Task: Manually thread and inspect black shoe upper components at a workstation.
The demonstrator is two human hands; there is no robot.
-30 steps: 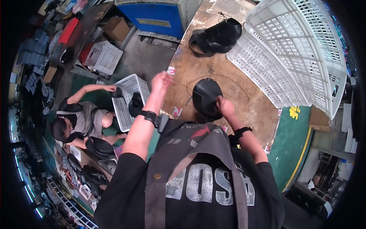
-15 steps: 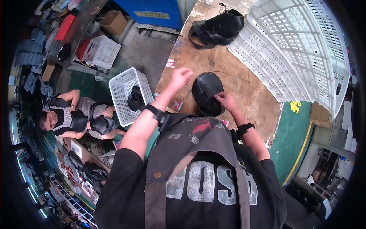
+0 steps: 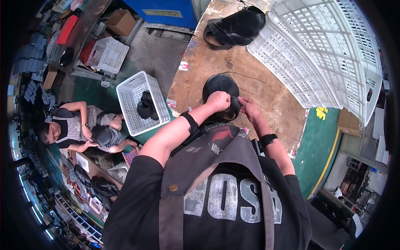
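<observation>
A rounded black piece with a smooth, leather-like surface [image 3: 220, 83] lies on the wooden table in front of me. My left hand [image 3: 218, 101] is over its near part, fingers closed in a pinch. Just to the right, my right hand [image 3: 248, 108] pinches at the piece's near right edge. A thin dark cord shows between the fingertips of both hands, which almost meet. Much of the piece's near side is hidden under my left hand. Another length of thin cord [image 3: 252, 78] trails over the table beyond the piece.
A stack of similar black pieces [image 3: 238, 28] stands at the table's far end. Large white plastic baskets [image 3: 308, 58] lean along the right side. On the floor at left is a white basket [image 3: 125, 109] holding black pieces. A seated co-worker [image 3: 75, 129] handles another black piece.
My left hand has come down from the raised position at the left onto the piece, close to my right hand. The co-worker's hands have shifted around the black piece.
</observation>
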